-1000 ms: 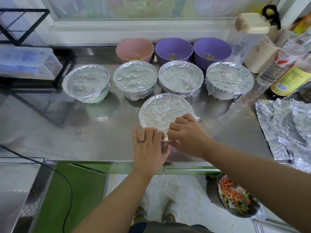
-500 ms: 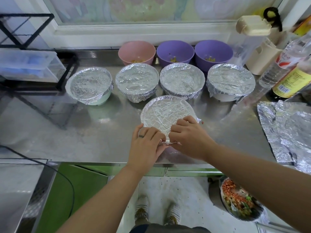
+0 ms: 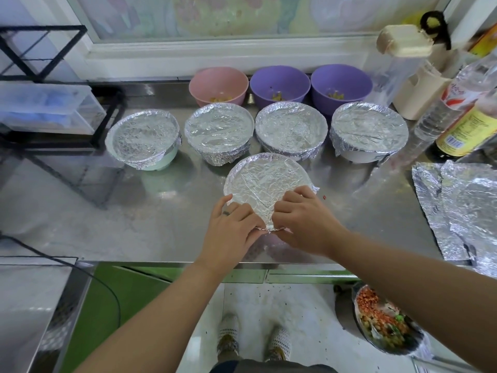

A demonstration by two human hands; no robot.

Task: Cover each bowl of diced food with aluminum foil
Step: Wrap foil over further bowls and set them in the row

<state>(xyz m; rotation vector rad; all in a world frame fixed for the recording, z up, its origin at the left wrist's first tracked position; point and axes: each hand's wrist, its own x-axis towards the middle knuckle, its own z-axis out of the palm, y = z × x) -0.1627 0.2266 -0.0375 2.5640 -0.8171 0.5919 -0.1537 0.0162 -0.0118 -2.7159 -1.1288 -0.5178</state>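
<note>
A foil-covered bowl stands near the front of the steel counter. My left hand and my right hand meet at its near rim, fingers curled and pinching the foil edge there. Behind it stands a row of several foil-covered bowls, from a pale green one on the left to a white one on the right. At the back stand a pink bowl and two purple bowls, uncovered, with a little diced food inside.
Loose foil sheets lie on the counter's right. Bottles and a lidded plastic container crowd the back right. A clear drawer box in a black frame stands at the left. A bowl of diced food sits low at the right.
Both hands stay at the bowl's near rim, working the foil edge. The view has shifted slightly; the bowls have not moved.
</note>
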